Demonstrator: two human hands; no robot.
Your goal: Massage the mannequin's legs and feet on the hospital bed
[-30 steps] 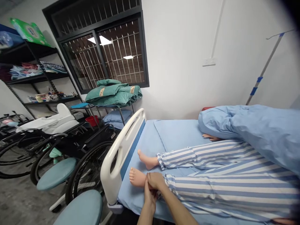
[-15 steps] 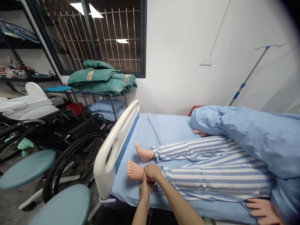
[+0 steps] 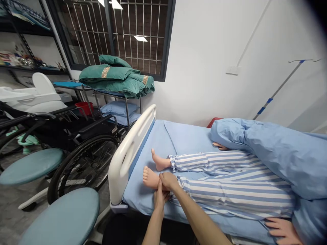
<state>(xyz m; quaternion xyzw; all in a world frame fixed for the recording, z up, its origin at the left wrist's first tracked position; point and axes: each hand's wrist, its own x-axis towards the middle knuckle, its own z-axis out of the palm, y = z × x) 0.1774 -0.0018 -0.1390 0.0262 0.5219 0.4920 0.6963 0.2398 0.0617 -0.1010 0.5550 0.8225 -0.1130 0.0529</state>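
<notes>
A manikin in blue-and-white striped trousers (image 3: 230,189) lies on the bed, legs stretched toward the footboard. My right hand (image 3: 168,181) is closed over the top of its nearer ankle. From the near side, my left hand (image 3: 160,198) cups the same ankle from below, thumb up along its side; the fingers underneath are partly hidden. The nearer foot (image 3: 150,177) points its toes up and left, just beyond my hands. Behind it the other foot (image 3: 160,161) rests on the sheet, untouched. A blue quilt (image 3: 268,146) covers the upper body, with a manikin hand (image 3: 282,229) showing at the near edge.
A white footboard (image 3: 119,170) rises left of the feet. Beyond it stand a wheelchair (image 3: 87,163) and two round stools, the nearer stool (image 3: 63,217) close to the bed. Green folded bedding (image 3: 120,80) lies on a rack by the window. An IV pole (image 3: 278,90) stands at the back right.
The view has shifted slightly, so the bed's foot end appears a little further right. Both hands keep their hold on the ankle, with no clear movement of the leg.
</notes>
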